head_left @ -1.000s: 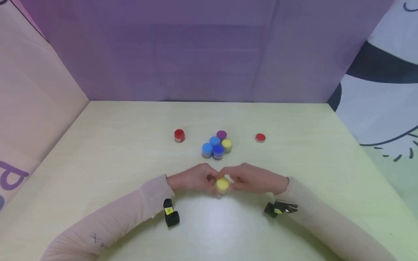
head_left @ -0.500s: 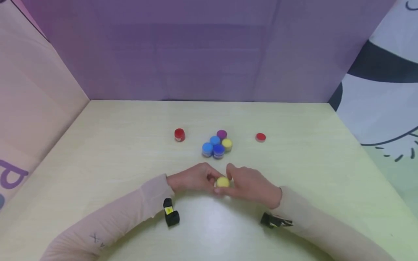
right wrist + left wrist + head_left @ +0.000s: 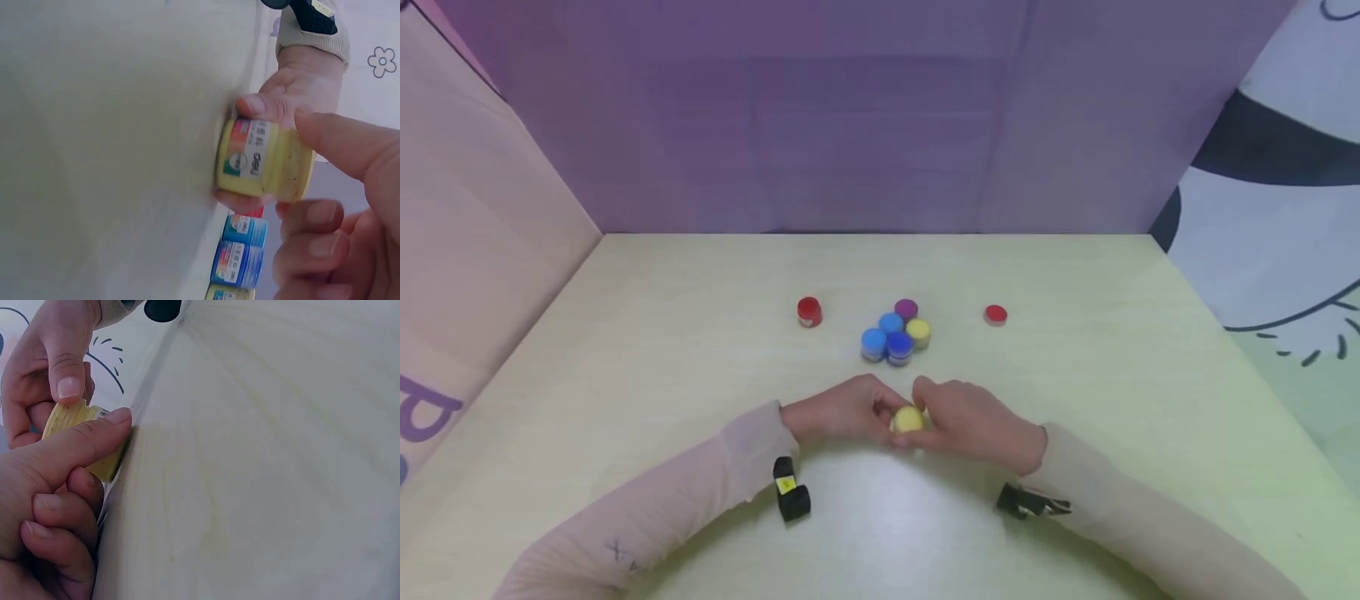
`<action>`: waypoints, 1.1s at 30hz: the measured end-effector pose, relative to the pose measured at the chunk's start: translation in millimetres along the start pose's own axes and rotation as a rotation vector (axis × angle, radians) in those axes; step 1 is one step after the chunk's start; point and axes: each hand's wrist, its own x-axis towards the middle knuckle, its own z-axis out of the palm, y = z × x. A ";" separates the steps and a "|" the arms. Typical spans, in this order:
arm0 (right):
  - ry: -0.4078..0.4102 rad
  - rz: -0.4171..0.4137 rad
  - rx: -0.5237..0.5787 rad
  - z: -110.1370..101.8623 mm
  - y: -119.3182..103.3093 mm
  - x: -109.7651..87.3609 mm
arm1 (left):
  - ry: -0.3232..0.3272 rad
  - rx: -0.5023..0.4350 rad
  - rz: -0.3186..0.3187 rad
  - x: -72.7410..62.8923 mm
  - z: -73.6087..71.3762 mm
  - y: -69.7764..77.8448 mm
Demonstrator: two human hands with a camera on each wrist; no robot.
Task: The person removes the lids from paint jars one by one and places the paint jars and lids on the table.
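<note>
A small yellow paint jar (image 3: 242,159) with a printed "deli" label stands upright, close over the table. My left hand (image 3: 847,408) grips its body low down, thumb on the near side. My right hand (image 3: 976,421) pinches the yellow lid (image 3: 292,164) between thumb and fingertips from the other side. In the left wrist view, my left thumb (image 3: 81,440) lies across the jar's label, and the other fingers curl behind it. The lid sits on the jar's top.
Beyond the hands, light blue (image 3: 873,343), dark blue (image 3: 899,346), purple (image 3: 906,309) and yellow jars (image 3: 918,332) cluster together. A red jar (image 3: 809,312) stands left of them; a flat red lid (image 3: 996,315) lies to the right. A purple panel (image 3: 865,125) rises behind the pale table (image 3: 700,292).
My right hand has turned at the wrist and shifted its hold on the lid, its wrist now lower in view. My left hand has kept its grip on the jar in the same place.
</note>
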 end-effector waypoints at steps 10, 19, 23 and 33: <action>-0.004 -0.258 -0.011 -6.3 17.2 0.6 | 0.008 0.029 -0.019 -0.2 -0.4 0.8; -0.087 -0.366 0.033 -15.6 23.9 1.4 | 0.020 0.030 -0.042 -1.8 0.0 1.2; -0.099 -0.335 0.012 -16.9 21.8 0.1 | 0.024 0.025 -0.042 -2.2 -0.5 0.3; 0.012 -0.013 -0.039 -5.6 -1.6 -3.5 | 0.007 0.000 -0.004 -0.9 1.4 -0.8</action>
